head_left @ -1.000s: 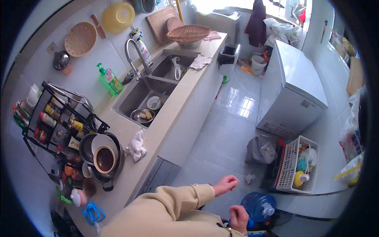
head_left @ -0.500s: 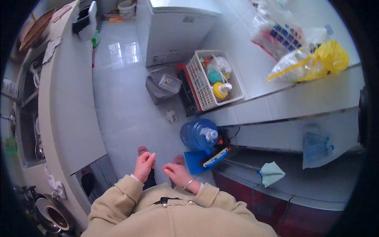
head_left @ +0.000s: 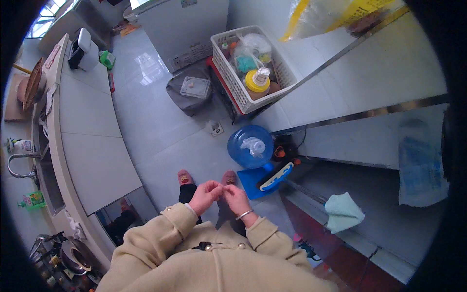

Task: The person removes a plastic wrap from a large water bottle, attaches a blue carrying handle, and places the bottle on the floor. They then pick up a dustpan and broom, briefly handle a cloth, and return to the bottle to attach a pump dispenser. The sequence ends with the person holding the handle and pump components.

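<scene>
In front of my waist, my left hand (head_left: 206,195) and my right hand (head_left: 236,200) meet at the fingertips. Both are closed in a pinch, thumbs against the curled fingers. Anything between them is too small or hidden to make out. A silver bracelet (head_left: 244,214) circles my right wrist. Beyond and to the right of the hands, apart from them, a big blue water jug (head_left: 238,152) stands on the floor. A blue dustpan (head_left: 249,186) lies by it, with a blue and white brush (head_left: 276,177) at its edge.
A white plastic basket (head_left: 228,63) of packages stands farther off, beside a grey covered thing bearing a clear box (head_left: 196,87). Counter and sink (head_left: 51,180) run along the left. On the right are a ledge (head_left: 311,104) and a pale green cloth (head_left: 343,212).
My hands, apart before, have come together at the fingertips. The view has shifted, and the jug, basket and counter sit differently in the picture.
</scene>
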Tool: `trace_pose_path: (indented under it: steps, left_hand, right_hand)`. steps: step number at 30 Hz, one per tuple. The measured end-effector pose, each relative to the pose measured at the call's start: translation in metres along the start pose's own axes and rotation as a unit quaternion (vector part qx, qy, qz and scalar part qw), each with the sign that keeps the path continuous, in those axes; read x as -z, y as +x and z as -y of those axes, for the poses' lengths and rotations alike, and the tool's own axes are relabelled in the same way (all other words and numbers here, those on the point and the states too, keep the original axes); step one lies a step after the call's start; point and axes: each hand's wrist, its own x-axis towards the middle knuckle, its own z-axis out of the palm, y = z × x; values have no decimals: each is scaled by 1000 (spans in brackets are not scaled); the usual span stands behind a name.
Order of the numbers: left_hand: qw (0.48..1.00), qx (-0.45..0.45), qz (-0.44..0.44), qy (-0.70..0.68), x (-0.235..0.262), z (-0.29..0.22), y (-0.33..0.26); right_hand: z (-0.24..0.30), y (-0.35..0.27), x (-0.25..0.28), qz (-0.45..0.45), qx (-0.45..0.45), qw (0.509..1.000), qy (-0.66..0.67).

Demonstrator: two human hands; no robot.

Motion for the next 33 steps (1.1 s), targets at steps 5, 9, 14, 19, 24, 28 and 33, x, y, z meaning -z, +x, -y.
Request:
trace_pose_path:
  steps: [5,9,14,19,24,28,33]
  left_hand:
    - [999,4,-14,29,-15,11,66]
    - [999,48,-6,12,-17,51,139]
    - [993,105,-39,-45,-24,100,226]
    - [989,120,-55,-73,-44,144,285]
    - [986,65,-111,109,-69,169,323]
    - [973,89,-173,124,-78,168,333]
    - [970,52,-123,204,-59,163,338]
  right_hand:
    - [-54,34,52,-89,-118,989,-1]
    - [-119,73,77,-190,-143,970,-42]
    - [-199,140,86,-225,-126,965,-36]
    - [-249,201,96,-295,-215,931,13]
    - [-244,201,91,-276,-218,935,43]
    - [-233,178,66,-214,-119,967,-72]
    - [-221,175,49,-209,-181,959,68]
